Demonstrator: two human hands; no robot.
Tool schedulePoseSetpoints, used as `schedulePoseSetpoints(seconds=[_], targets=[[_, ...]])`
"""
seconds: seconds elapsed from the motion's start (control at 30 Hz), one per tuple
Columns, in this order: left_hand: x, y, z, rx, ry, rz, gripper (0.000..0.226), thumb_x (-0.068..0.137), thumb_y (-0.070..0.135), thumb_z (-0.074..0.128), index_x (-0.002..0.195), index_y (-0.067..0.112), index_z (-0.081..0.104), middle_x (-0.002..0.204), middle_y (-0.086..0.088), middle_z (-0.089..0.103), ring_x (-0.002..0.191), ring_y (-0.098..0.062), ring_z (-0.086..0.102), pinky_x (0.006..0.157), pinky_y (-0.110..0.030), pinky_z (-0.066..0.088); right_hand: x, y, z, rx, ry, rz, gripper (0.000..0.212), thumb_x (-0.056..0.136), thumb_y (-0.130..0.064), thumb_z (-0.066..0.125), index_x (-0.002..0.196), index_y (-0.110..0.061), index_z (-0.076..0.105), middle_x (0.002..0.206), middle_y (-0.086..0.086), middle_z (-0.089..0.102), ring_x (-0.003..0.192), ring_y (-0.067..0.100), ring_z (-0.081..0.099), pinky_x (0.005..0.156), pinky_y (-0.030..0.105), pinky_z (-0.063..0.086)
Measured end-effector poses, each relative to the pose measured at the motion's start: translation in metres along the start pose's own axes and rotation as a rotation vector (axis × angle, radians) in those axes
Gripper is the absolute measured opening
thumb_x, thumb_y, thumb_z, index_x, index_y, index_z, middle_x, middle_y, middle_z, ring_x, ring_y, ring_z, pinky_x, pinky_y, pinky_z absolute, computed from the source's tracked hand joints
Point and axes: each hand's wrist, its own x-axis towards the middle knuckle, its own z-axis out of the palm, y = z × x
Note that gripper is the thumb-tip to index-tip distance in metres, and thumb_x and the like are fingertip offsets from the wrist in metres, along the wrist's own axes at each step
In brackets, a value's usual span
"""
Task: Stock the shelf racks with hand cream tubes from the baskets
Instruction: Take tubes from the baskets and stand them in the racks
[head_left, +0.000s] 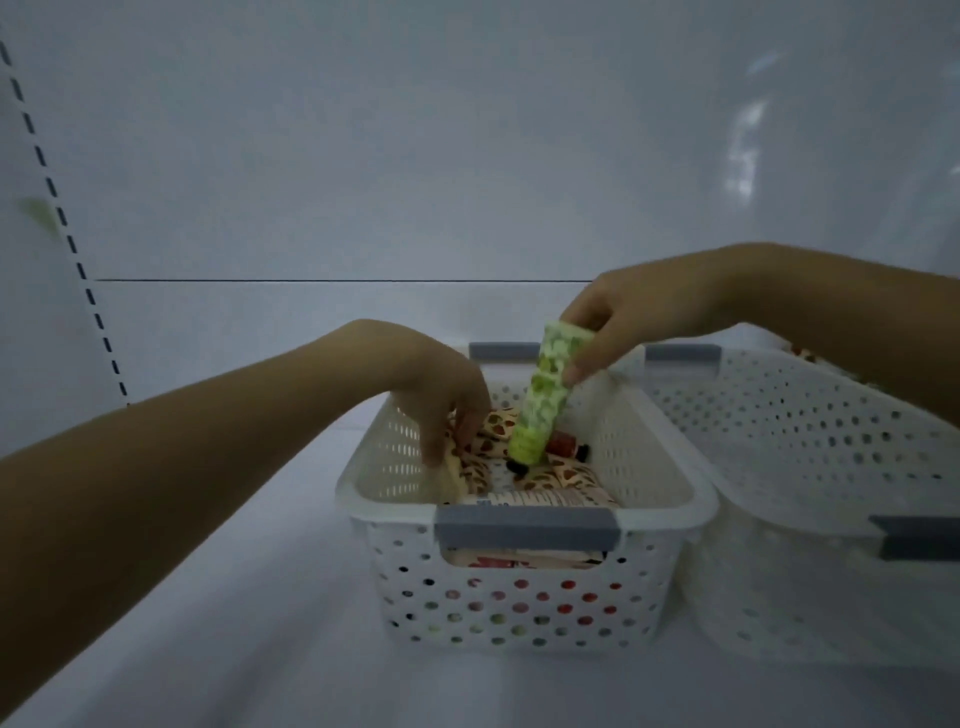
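Right hand (623, 322) pinches a slim pale-green plastic tube (545, 395) with a blotchy printed pattern between thumb and fingers near its upper, flat end. The tube hangs almost upright, leaning a little, its dark round cap pointing down below the hand into a white perforated plastic basket (670, 457) with rounded corners and matte grey handle strips. Under the cap lie soft cream-coloured tubes (566, 475) printed with small red and brown shapes, heaped loosely. Left hand (452, 400) dips into the same basket, wrist bent, fingers pointing down onto those tubes; whether it grips one cannot be told. Beneath the right forearm a second white perforated basket (805, 441) stands touching the first. Both rest on a smooth white shelf (234, 571), dimly lit, backed beyond the hands by a glossy pale back panel (415, 156) with a slotted upright (52, 192) far off beyond the left hand
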Motion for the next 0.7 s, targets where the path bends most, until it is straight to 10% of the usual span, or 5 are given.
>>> schedulePoseSetpoints(seconds=[0.1,0.27,0.47,0.7], targets=[[-0.006,-0.011,-0.003,-0.219,0.18,0.072,0.021,0.079,0.02,0.071,0.075,0.023,0.05,0.1,0.001,0.062,0.099,-0.021,0.058,0.089,-0.034,0.047,-0.009,0.018,-0.007,0.399,0.201,-0.081,0.016,0.087,-0.016,0.059,0.1,-0.012,0.066,0.099,-0.005,0.073,0.093,0.006,0.068,0.083,0.019,0.054],[-0.015,-0.007,-0.018,-0.831,0.357,0.077,0.01,0.09,0.018,0.056,0.095,0.015,0.049,0.105,-0.005,0.062,0.096,-0.019,0.064,0.08,-0.026,0.054,-0.025,0.04,-0.015,0.901,0.543,-0.128,0.009,0.089,-0.016,0.056,0.095,-0.012,0.062,0.098,0.003,0.07,0.093,0.015,0.068,0.082,0.031,0.055],[-0.018,0.029,-0.042,-0.98,0.554,0.067,0.023,0.094,0.022,0.048,0.113,0.01,0.042,0.106,-0.003,0.061,0.093,-0.016,0.061,0.08,-0.031,0.055,-0.046,0.073,-0.024,1.009,0.769,-0.123,0.008,0.092,-0.023,0.055,0.092,-0.017,0.059,0.091,0.0,0.064,0.082,0.012,0.065,0.074,0.028,0.053],[-0.006,0.093,-0.084,-0.87,0.676,0.115,0.028,0.086,0.016,0.062,0.072,0.017,0.038,0.075,-0.002,0.057,0.06,-0.009,0.058,0.048,-0.014,0.044,-0.086,0.125,-0.03,0.896,0.802,-0.132,0.009,0.094,-0.022,0.052,0.085,-0.021,0.051,0.083,-0.001,0.06,0.068,0.011,0.061,0.061,0.022,0.05]])
